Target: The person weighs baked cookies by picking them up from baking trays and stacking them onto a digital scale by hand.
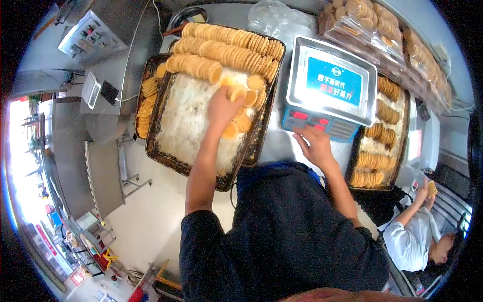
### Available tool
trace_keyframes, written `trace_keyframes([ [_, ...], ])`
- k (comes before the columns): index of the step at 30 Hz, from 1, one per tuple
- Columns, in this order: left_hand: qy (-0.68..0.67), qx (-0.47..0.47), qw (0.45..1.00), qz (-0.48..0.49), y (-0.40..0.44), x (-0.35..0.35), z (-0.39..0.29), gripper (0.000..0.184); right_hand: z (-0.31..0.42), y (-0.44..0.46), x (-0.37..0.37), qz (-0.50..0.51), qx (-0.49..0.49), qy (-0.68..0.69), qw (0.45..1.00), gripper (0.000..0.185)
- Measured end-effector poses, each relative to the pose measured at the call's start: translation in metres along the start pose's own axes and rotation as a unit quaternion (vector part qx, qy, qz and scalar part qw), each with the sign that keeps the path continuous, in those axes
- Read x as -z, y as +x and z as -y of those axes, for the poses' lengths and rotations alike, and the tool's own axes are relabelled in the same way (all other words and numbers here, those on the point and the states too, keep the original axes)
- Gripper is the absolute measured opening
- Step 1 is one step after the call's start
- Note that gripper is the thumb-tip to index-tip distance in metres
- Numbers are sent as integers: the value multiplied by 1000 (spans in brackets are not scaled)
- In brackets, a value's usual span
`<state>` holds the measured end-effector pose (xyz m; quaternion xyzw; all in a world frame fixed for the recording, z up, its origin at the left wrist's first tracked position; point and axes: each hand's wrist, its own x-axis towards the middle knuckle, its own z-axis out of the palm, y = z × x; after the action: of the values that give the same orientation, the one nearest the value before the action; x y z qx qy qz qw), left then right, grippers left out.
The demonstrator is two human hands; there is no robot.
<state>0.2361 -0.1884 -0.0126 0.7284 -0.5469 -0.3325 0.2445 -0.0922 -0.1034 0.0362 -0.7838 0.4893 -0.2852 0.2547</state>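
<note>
My left hand reaches over a dark-rimmed baking tray, its fingers closed on a round golden biscuit. Loose biscuits lie beside and below that hand along the tray's right side. Long rows of overlapping biscuits fill the tray's far end. To the right stands a digital scale with a bare steel pan and blue label. My right hand rests at the scale's front panel, fingers stretched out and apart, holding nothing.
At right, a second tray carries several rows of biscuits. Clear bags of biscuits are stacked behind the scale, and a crumpled plastic bag lies at the back. A person in white holds biscuits at far right.
</note>
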Motion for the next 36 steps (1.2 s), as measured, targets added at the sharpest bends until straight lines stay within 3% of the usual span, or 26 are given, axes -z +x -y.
trace_keyframes([
  [2,-54,47,997,17,10,-3,7,59,3,5,-2,-14,24,-6,1000,14],
  [4,94,-59,976,-189,25,-13,27,52,6,9,-5,-19,34,-7,999,14],
  [5,92,-59,976,-186,33,-11,33,52,7,9,-6,-26,43,-8,999,14],
  [7,3,44,999,-26,42,-4,38,66,8,7,-7,-22,41,-10,999,15],
  [12,-69,50,995,-60,44,-10,33,71,8,3,-3,13,25,-16,999,16],
  [14,-144,78,986,-12,47,-9,35,68,9,3,-1,7,17,-15,1000,17],
  [15,-145,79,986,-13,46,-17,38,68,8,2,-1,8,18,-15,1000,17],
  [17,-89,-32,983,-159,42,-38,48,52,6,1,-3,18,5,-9,1000,15],
  [21,-89,7,978,-187,21,-19,39,46,9,4,-4,20,17,3,1000,14],
  [24,-151,35,970,-188,6,22,62,52,7,4,-7,29,14,-6,999,14],
  [26,-345,48,919,-187,-18,53,55,49,5,5,-12,13,17,16,1000,15],
  [27,-344,50,918,-190,-28,60,61,49,4,5,-15,15,19,18,1000,15],
  [29,-404,59,900,-152,-48,69,70,52,3,5,-19,43,9,16,999,15],
  [34,-377,129,913,-95,-83,68,68,65,19,20,-33,55,42,57,996,15],
  [36,-357,117,927,3,-93,64,61,70,26,26,-38,59,54,68,995,15],
])
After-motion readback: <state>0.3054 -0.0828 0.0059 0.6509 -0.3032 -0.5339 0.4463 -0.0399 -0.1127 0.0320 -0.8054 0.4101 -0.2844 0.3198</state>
